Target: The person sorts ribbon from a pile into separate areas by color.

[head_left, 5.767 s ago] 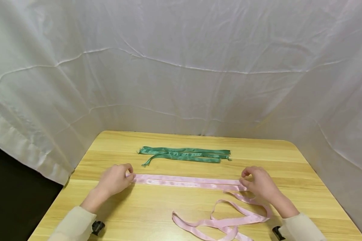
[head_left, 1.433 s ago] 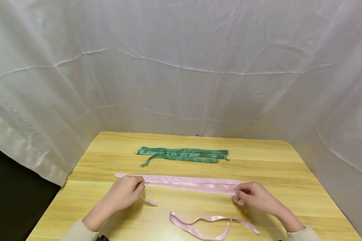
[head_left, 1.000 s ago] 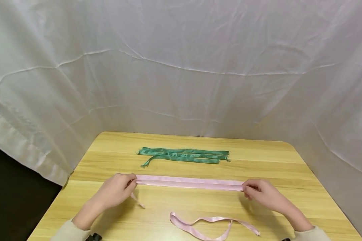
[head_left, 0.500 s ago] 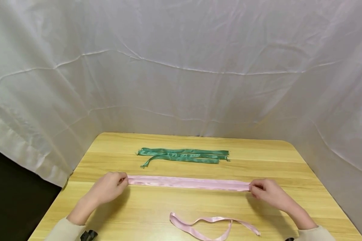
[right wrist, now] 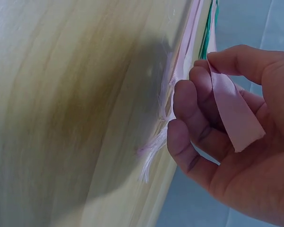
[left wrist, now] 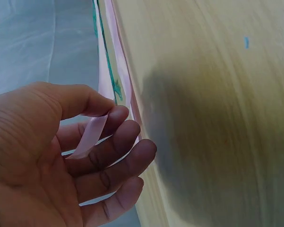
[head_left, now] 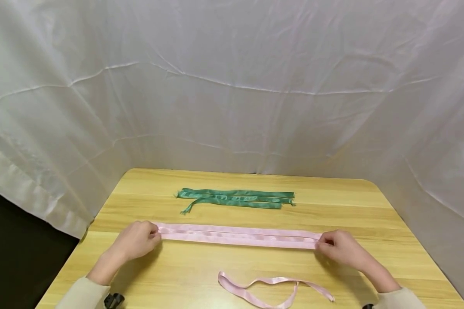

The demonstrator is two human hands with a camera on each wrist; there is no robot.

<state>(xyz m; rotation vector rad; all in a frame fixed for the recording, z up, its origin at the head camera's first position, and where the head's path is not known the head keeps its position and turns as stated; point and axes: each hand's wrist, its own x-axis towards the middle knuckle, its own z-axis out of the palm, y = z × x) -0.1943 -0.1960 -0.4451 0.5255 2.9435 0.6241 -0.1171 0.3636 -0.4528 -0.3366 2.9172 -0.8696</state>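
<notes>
Stretching across the worktop's middle, parallel to the near edge, the folded pink ribbon lies flat in doubled strips, one just beside the other. Left hand pinches its left end, thumb and fingers curled round the strip; the left wrist view shows the ribbon passing between thumb and index finger. Right hand pinches the right end the same way, fingers clamped on a short flap of ribbon, frayed threads hanging just below them on the worktop. Both hands rest low on the worktop, well apart, one toward the left edge, one toward the right edge.

Loose pink ribbon piece sits near the near edge, right of centre, curling in a loop, apart from both hands and from the held ribbon. Green ribbon lies folded in several flat strips toward the far edge, roughly centred, parallel to the pink one, one frayed tail angling off at its left end. Cream sleeves cover both forearms. White wrinkled cloth backdrop hangs behind and round the far, left and right edges. Worktop is light wood grain with rounded far corners.
</notes>
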